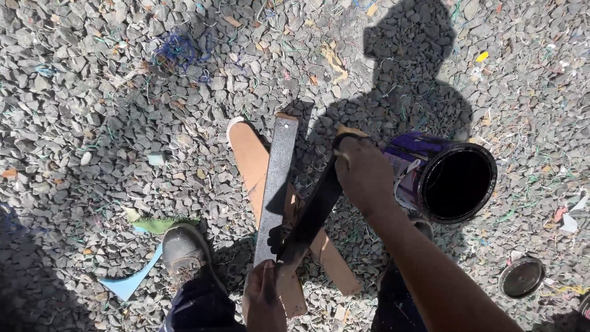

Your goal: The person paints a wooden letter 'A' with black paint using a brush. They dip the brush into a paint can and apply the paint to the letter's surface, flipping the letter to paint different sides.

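Note:
My left hand point(263, 300) grips the near end of a black-painted wooden slat point(310, 212), which slants up and away to the right. At the slat's far end, my right hand point(364, 175) is closed around what looks like a brush with a pale wooden handle point(350, 131), pressed against the slat. The brush's bristles are hidden. Under the black slat lie a dark grey slat point(276, 178) and a bare brown plank point(249, 157), crossed on the gravel. Just right of my right hand, an open paint can point(458, 183) with a purple label leans on its side, black inside.
Grey gravel point(92, 92) littered with bits of thread and paper covers the ground. The can's round lid point(521, 277) lies at the lower right. My dusty shoe point(182, 251) stands left of the slats, next to a blue scrap point(129, 284) and a green scrap point(157, 224).

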